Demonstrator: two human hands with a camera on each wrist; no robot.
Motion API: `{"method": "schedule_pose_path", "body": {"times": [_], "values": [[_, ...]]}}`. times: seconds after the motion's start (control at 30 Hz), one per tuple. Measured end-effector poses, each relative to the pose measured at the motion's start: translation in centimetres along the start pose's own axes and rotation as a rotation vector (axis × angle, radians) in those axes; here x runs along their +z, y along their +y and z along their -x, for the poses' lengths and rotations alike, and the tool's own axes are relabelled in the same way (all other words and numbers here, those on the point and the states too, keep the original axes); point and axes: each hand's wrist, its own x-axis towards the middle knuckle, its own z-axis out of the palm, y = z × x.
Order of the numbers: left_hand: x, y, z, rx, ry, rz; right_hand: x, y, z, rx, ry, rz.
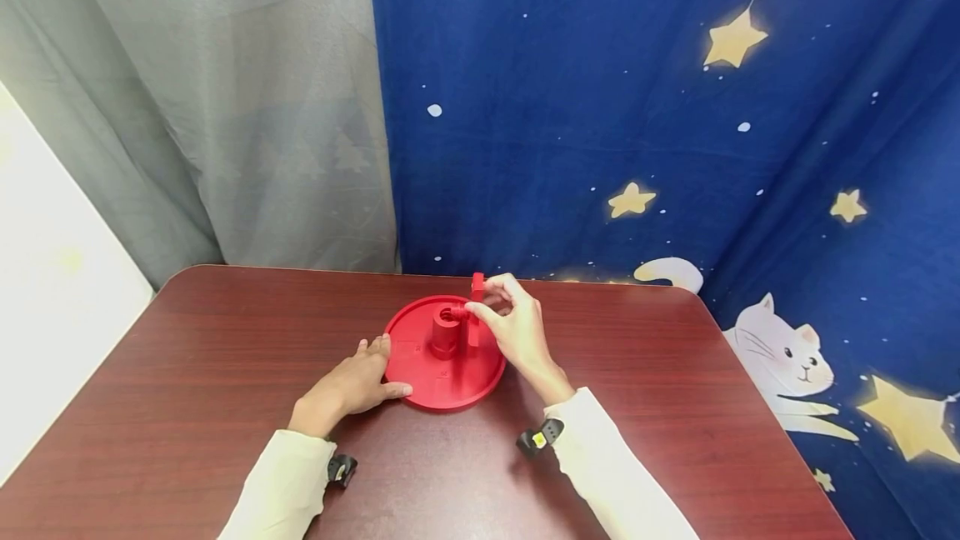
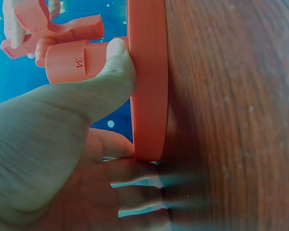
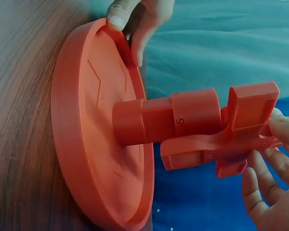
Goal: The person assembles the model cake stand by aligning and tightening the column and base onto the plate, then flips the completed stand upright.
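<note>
A round red base (image 1: 450, 398) with a raised rim lies on the table, and a hollow red post (image 1: 444, 340) stands upright at its middle. Close to the post's mouth, my right hand (image 1: 519, 330) pinches a red cross-shaped piece (image 3: 245, 139) with several arms. The piece is tilted sideways, its ribbed stub (image 1: 459, 312) pointing at the post's opening. My left hand (image 1: 356, 377) rests against the base's left edge with its fingers spread and fairly straight. Its thumb (image 2: 116, 60) lies over the rim, while the other fingertips stay outside it, low by the table.
The dark reddish wooden table (image 1: 225, 340) extends around the base on all sides. Behind it hang a grey curtain (image 1: 285, 148) and a blue curtain (image 1: 525, 148) with stars and a cat. A pale surface (image 1: 52, 290) borders the table's left side.
</note>
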Motion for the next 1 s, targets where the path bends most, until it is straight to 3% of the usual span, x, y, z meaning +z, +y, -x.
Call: {"method": "schedule_pose_path", "body": {"times": [0.33,0.47,0.77,1.0], "values": [[-0.01,0.10,-0.15,0.008,-0.013,-0.012,0.88,-0.77,-0.26,-0.149,-0.077,0.164],[0.06,0.11,-0.24,0.009,-0.019,-0.009,1.04,-0.79,-0.38,-0.172,-0.110,0.198],[-0.01,-0.10,-0.25,0.007,-0.027,-0.006,0.36,-0.52,-0.36,-0.087,-0.302,0.117],[-0.09,-0.11,-0.29,0.010,-0.017,-0.003,0.07,-0.08,-0.37,-0.186,-0.434,0.081]]}}
